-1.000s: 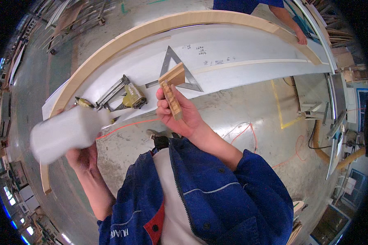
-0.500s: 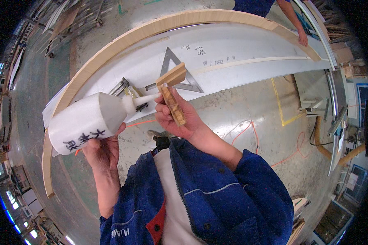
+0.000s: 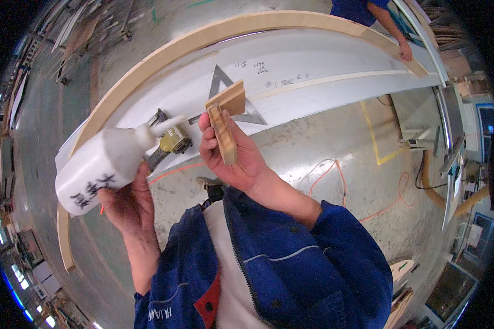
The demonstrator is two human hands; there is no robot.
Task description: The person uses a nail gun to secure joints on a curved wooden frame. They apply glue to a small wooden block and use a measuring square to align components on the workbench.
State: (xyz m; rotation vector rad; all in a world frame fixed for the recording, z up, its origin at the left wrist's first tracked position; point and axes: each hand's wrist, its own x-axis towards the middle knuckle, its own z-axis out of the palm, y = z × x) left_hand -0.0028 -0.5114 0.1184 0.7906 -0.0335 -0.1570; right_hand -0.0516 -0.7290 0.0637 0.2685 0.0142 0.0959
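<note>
My left hand [image 3: 129,205] grips a white plastic glue bottle [image 3: 101,164], tilted, its narrow nozzle pointing up and to the right. Dark handwriting marks the bottle's side. In my right hand [image 3: 233,145] is a small wooden block [image 3: 223,133], joined at its upper end to another wooden piece with a stepped edge. The nozzle tip is apart from the wood. Behind the block a metal set square [image 3: 252,119] lies on the white work surface [image 3: 291,52]. A yellowish nail gun [image 3: 174,140] rests near the bottle's nozzle.
A long curved wooden strip [image 3: 164,46] arcs along the far side of the work surface. At the far right another person's hand [image 3: 405,52] touches its end. An orange hose [image 3: 340,181] loops over the floor. Sheet stock [image 3: 450,33] is stacked beyond.
The glue bottle has drawn back left and down, so its nozzle has left the wooden block. My right hand has turned the block slightly and shifted a little left.
</note>
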